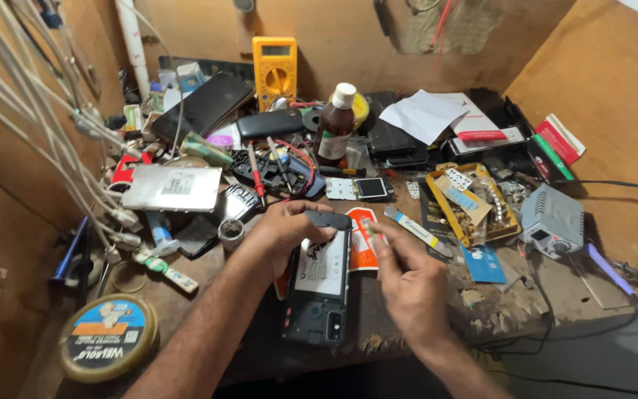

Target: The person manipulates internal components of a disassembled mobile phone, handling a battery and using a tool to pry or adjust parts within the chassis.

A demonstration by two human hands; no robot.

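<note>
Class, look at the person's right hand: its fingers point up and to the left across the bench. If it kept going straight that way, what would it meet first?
Probably the opened phone, near its top edge, where the left hand grips it. The right hand sits just beside it, pinching something small; depth is hard to judge from one view.

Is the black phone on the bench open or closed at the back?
Open: the black phone has no back cover, so its white-labelled battery and inner frame are exposed.
</note>
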